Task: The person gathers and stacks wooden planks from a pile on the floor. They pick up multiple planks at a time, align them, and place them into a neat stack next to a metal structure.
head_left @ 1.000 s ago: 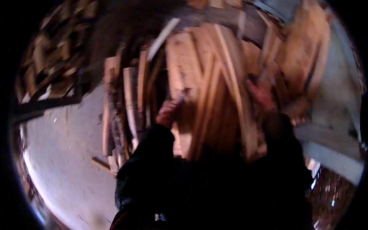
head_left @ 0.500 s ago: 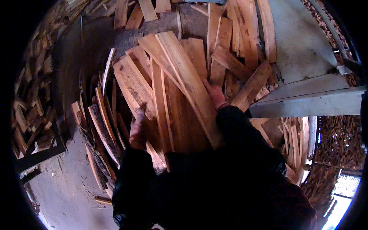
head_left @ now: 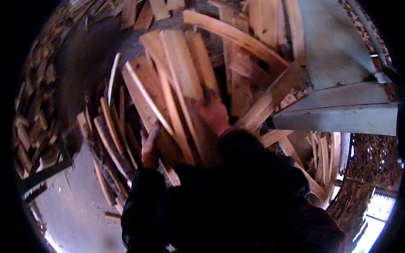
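Note:
A bunch of long, rough-sawn wooden boards [head_left: 179,63] stands on end in front of me, fanned out toward the top and leaning slightly left. My left hand [head_left: 150,145] grips the bunch at its left edge, with one finger pointing up along the outer board. On the right side my right hand [head_left: 214,114] presses in, its fingers partly spread over the board faces and somewhat smeared. Between them the two hands clasp the boards. The lower ends are hidden by my dark sleeves and body.
One long board [head_left: 236,36] lies slanting across other planks at the upper right. A short plank [head_left: 270,101] leans beside my right forearm. Bark-edged slabs [head_left: 112,147] stand at the left. A grey metal beam [head_left: 337,116] juts in from the right. Heaped wood offcuts [head_left: 36,105] fill the far left.
My right hand has shifted left, pushing the boards closer together and more upright. A long board now lies across the planks at the upper right. My left hand has barely moved.

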`<action>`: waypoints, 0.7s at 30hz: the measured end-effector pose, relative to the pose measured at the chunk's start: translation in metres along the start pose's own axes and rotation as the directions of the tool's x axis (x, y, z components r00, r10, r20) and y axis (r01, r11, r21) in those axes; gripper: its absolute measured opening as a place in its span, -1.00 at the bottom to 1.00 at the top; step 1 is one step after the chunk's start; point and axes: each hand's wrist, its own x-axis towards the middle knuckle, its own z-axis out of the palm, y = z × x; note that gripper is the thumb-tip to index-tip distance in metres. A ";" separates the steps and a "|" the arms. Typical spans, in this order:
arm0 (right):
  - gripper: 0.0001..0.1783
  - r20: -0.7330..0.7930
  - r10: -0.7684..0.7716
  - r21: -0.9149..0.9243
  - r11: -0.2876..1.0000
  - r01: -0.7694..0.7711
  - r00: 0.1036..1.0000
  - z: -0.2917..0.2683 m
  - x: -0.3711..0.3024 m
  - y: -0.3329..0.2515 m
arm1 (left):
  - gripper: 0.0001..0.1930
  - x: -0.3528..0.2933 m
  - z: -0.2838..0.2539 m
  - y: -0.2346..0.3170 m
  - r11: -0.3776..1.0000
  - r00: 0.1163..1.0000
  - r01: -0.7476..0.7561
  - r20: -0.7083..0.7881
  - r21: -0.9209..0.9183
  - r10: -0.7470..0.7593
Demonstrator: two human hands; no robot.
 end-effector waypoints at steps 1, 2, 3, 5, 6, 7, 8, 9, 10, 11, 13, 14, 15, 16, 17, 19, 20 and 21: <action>0.05 0.021 0.018 0.024 1.000 -0.019 1.000 0.005 0.003 -0.001 | -0.26 -0.002 -0.009 0.005 0.998 0.998 0.031 -0.064 0.054 -0.027; 0.04 0.007 0.032 0.020 0.999 -0.032 0.999 0.002 0.014 0.003 | -0.22 0.012 -0.016 0.002 0.995 0.995 0.053 -0.091 0.086 -0.046; 0.04 -0.188 0.036 0.124 0.992 -0.012 0.981 0.003 0.010 0.008 | -0.17 0.023 -0.030 -0.004 0.981 0.990 0.010 -0.139 0.191 0.017; -0.08 0.144 0.268 0.465 0.831 -0.305 0.952 -0.017 0.015 0.001 | -0.10 0.045 -0.074 -0.027 0.994 0.999 -0.039 0.003 -0.106 0.039; -0.16 0.254 0.235 0.392 0.862 -0.322 0.938 -0.015 0.012 0.000 | -0.09 0.067 -0.124 -0.052 0.948 0.988 -0.060 0.116 -0.312 0.100; -0.23 0.290 0.287 0.250 0.898 -0.362 0.913 -0.037 0.013 0.041 | -0.12 0.017 -0.021 -0.012 0.997 0.996 0.060 -0.068 0.039 -0.057; -0.30 0.317 0.135 -0.027 0.991 -0.133 0.939 -0.035 0.022 0.040 | -0.19 0.006 -0.014 0.006 0.987 0.977 0.153 -0.154 0.040 -0.145; -0.36 0.370 -0.017 -0.283 0.950 0.130 0.929 -0.026 0.032 0.038 | -0.27 -0.001 -0.017 0.016 0.993 0.984 0.086 -0.160 0.084 -0.072; -0.38 0.299 -0.134 -0.225 0.952 0.206 0.945 -0.013 0.035 0.044 | -0.35 -0.005 -0.016 0.022 0.992 0.990 0.025 -0.141 0.127 -0.007; -0.39 0.195 -0.227 -0.200 0.943 0.265 0.954 -0.006 0.040 0.062 | -0.40 -0.001 -0.016 0.018 0.974 0.990 -0.065 -0.111 0.217 0.091; -0.36 0.192 -0.214 -0.015 0.975 0.221 0.958 -0.006 0.039 0.050 | -0.51 0.006 -0.043 -0.002 0.896 0.960 -0.229 -0.062 0.380 0.272; -0.39 0.288 -0.151 -0.023 0.986 0.164 0.946 -0.012 0.044 0.056 | -0.56 0.002 -0.029 -0.003 0.904 0.962 -0.206 -0.092 0.375 0.257; -0.36 0.053 -0.422 -0.066 0.903 0.425 0.905 -0.006 0.033 0.053 | -0.48 0.003 -0.024 -0.004 0.916 0.957 -0.253 -0.056 0.312 0.283; -0.36 0.027 -0.490 -0.095 0.866 0.490 0.871 -0.002 0.021 0.050 | -0.39 0.001 -0.019 -0.003 0.922 0.948 -0.296 -0.041 0.251 0.315; -0.35 -0.006 -0.557 -0.128 0.824 0.552 0.831 0.001 0.010 0.045 | -0.32 -0.004 -0.008 0.001 0.842 0.942 -0.241 -0.093 0.483 0.322; -0.33 0.264 -0.284 -0.117 0.939 0.323 0.922 -0.003 0.001 0.036 | -0.17 -0.006 0.017 0.009 0.537 0.908 -0.075 -0.165 0.841 0.386; -0.33 0.228 -0.137 -0.100 0.982 0.163 0.964 -0.007 0.001 0.031 | -0.03 0.009 0.016 0.002 0.620 0.902 -0.210 -0.095 0.756 0.421; -0.31 0.195 0.015 -0.073 0.997 -0.001 0.981 -0.011 -0.002 0.026 | -0.04 0.010 0.008 -0.002 0.713 0.932 -0.163 -0.131 0.682 0.339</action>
